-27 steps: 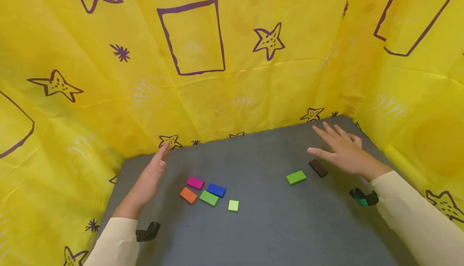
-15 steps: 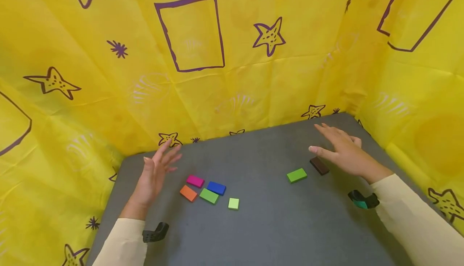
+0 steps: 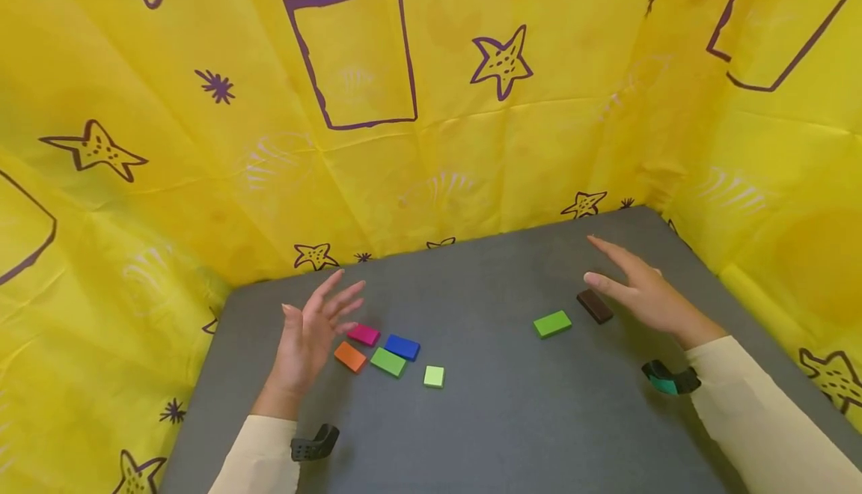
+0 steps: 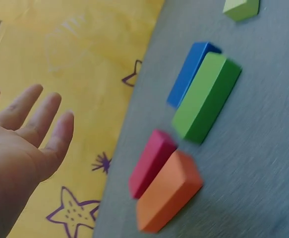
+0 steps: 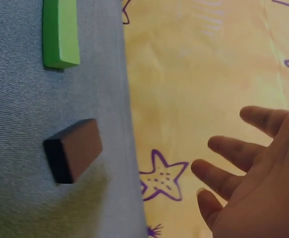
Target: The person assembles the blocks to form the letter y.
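Fingers spread, my left hand [image 3: 310,344] hovers left of a cluster of blocks, holding nothing. That cluster has a magenta block [image 3: 364,334], an orange block [image 3: 350,357], a blue block [image 3: 402,347] and a green block [image 3: 388,362]; the blue and green ones lie against each other in the left wrist view. A small pale green square block [image 3: 434,376] lies just right of them. Over on the right, my right hand [image 3: 649,296] is held in the air with straight fingers and grips nothing. Nearest to it are a dark brown block [image 3: 595,306] and a bright green block [image 3: 552,324].
All the blocks lie on a grey table [image 3: 485,434]. A yellow cloth [image 3: 444,157] printed with purple starfish and frames hangs along the back and both sides. Each wrist bears a dark camera mount, such as the left one [image 3: 315,443].
My left hand has moved right toward the cluster, turning its palm and spreading its fingers. My right hand has shifted only slightly. The blocks stay where they were; the head view tilts slightly.
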The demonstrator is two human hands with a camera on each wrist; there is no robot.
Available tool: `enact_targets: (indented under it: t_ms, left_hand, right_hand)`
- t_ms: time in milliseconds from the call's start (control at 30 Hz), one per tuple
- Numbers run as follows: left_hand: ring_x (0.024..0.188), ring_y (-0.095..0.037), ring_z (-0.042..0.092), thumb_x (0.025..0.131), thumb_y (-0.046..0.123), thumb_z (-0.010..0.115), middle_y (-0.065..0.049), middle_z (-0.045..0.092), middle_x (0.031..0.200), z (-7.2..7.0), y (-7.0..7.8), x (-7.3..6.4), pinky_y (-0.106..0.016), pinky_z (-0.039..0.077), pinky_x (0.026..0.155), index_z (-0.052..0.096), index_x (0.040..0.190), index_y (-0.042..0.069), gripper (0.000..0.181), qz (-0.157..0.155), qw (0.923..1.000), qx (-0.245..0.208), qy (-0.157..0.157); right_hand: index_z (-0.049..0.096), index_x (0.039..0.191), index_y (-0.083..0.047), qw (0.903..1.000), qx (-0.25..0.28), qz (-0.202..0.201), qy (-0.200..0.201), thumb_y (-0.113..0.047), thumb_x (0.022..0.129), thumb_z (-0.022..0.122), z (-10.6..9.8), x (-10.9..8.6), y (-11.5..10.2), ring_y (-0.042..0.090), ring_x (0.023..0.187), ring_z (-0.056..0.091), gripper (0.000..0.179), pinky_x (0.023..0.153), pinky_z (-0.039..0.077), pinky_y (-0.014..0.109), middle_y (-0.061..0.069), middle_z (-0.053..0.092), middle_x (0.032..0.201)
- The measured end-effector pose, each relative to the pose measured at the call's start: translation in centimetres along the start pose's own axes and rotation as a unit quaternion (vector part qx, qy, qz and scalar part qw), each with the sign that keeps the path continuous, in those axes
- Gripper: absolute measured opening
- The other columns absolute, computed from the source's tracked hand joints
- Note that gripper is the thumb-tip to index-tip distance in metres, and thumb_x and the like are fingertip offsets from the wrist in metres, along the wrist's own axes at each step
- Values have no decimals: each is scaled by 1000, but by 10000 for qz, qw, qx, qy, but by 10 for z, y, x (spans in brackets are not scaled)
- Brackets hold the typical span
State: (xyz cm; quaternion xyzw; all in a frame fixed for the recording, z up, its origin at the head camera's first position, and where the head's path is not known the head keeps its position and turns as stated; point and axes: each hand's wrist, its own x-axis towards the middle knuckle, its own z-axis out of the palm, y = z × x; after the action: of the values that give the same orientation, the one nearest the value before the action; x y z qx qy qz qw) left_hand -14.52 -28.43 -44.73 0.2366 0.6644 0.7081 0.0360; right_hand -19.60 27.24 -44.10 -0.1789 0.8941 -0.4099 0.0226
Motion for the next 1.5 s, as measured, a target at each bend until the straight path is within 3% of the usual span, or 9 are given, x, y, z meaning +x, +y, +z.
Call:
enact_targets:
  t_ms: [167, 333, 633, 900, 967, 1067, 1200, 1333, 1500]
  left_hand:
    - [150, -43, 40, 110, 70, 10, -35, 30, 169, 10, -14, 1, -50, 40, 113, 18, 175, 9, 89, 60, 9997, -216, 5]
    - [148, -43, 42, 110, 71, 10, -34, 33, 168, 23, -28, -2, -57, 40, 113, 20, 174, 9, 90, -56, 9995, -294, 112]
    - [150, -63, 26, 108, 74, 9, -31, 32, 170, 56, -56, -4, -64, 36, 114, 17, 174, 8, 93, -342, 9984, -453, 83]
    - [147, -66, 28, 111, 71, 12, -40, 31, 165, 80, -79, -7, -55, 38, 113, 17, 172, 1, 93, -98, 9967, -800, 55]
    - [146, -65, 30, 113, 66, 12, -41, 32, 164, 85, -83, -9, -54, 36, 112, 18, 172, -1, 89, 27, 9972, -749, 68]
    - [146, -63, 32, 117, 56, 16, -43, 33, 162, 93, -87, -11, -53, 35, 113, 20, 170, -3, 80, 202, 9976, -661, 81]
    - [148, -57, 35, 118, 48, 30, -43, 33, 162, 102, -90, -14, -50, 34, 118, 22, 168, -7, 75, 479, 9973, -555, -7]
    - [149, -56, 34, 118, 47, 41, -43, 33, 161, 107, -94, -15, -49, 35, 121, 24, 168, -8, 76, 641, 9970, -390, -200]
    - [151, -51, 37, 111, 12, 60, -34, 41, 162, 109, -100, -16, -45, 34, 123, 33, 168, -1, 64, 210, 9994, 236, -139]
  right_hand:
    - [24, 175, -14, 9997, 241, 77, 64, -36, 113, 61, 6, -3, 10, 54, 156, 24, 75, 113, 19, 84, 21, 26, 176]
    - [22, 175, -11, 9986, 425, 252, 171, -35, 114, 61, 14, -6, 20, 57, 150, 31, 76, 107, 30, 84, 28, 29, 172]
    - [21, 175, -12, 9953, 778, 520, 246, -33, 113, 63, 26, -8, 45, 58, 149, 32, 78, 107, 33, 82, 30, 30, 170]
    - [24, 173, -6, 9930, 1006, 563, 271, -29, 111, 67, 45, -9, 64, 56, 150, 34, 79, 111, 33, 76, 30, 34, 169]
    - [27, 172, -6, 9928, 992, 539, 389, -28, 110, 69, 51, -11, 67, 53, 151, 35, 78, 112, 33, 71, 28, 37, 168]
    - [34, 170, -7, 9926, 866, 528, 674, -25, 108, 73, 57, -16, 72, 46, 149, 40, 76, 114, 35, 48, 23, 43, 166]
    - [42, 167, -8, 9914, 689, 470, 1010, -23, 104, 79, 63, -20, 77, 40, 142, 48, 75, 99, 34, 22, 20, 53, 159]
    - [45, 165, -5, 9914, 596, 352, 1115, -19, 101, 83, 66, -20, 80, 38, 136, 51, 75, 96, 34, 16, 20, 58, 154]
    - [47, 163, -3, 9926, 457, 330, 1073, -19, 100, 84, 68, -16, 84, 38, 134, 51, 75, 96, 34, 17, 21, 58, 152]
